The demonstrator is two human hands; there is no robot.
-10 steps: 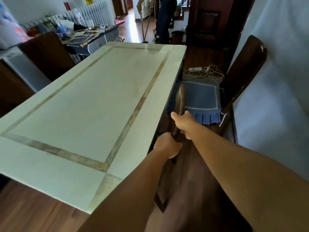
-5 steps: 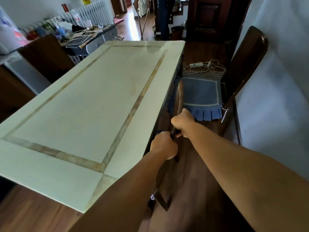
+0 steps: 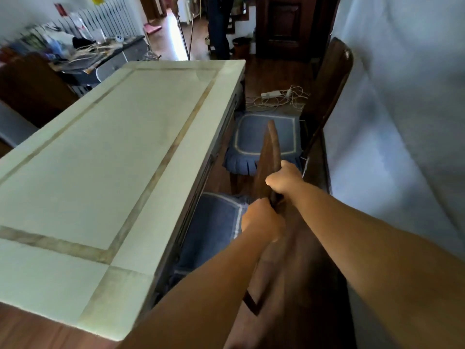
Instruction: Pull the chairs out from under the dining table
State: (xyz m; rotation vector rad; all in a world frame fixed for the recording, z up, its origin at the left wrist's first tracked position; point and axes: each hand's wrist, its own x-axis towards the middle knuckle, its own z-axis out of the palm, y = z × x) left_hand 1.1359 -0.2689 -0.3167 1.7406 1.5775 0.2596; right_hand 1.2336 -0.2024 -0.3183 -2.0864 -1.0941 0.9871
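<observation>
Gripping the top rail of the near chair (image 3: pixel 273 157) with both hands, left hand (image 3: pixel 261 222) closed around the rail nearer the camera, right hand (image 3: pixel 285 180) clamped on it just beyond, knuckles up, forearms reaching in from the lower edge; holding the dark wooden backrest edge-on between table and wall; showing its blue seat cushion (image 3: pixel 214 230) partly clear of the dining table (image 3: pixel 105 157), the rest lying under the table's right edge; standing just beyond, a second chair (image 3: pixel 329 79) with its tall dark back leaning close to the white wall (image 3: pixel 402 109) and its own fringed blue cushion (image 3: pixel 264 139) mostly out from under the tabletop; lying on the dark wood floor past that, a white power strip with tangled cords (image 3: pixel 279 96); crowding the far left, a cluttered side cabinet (image 3: pixel 108 56) before a white radiator (image 3: pixel 110 18); standing in the far doorway, a person in dark trousers (image 3: pixel 219 26), holding a long pole.
</observation>
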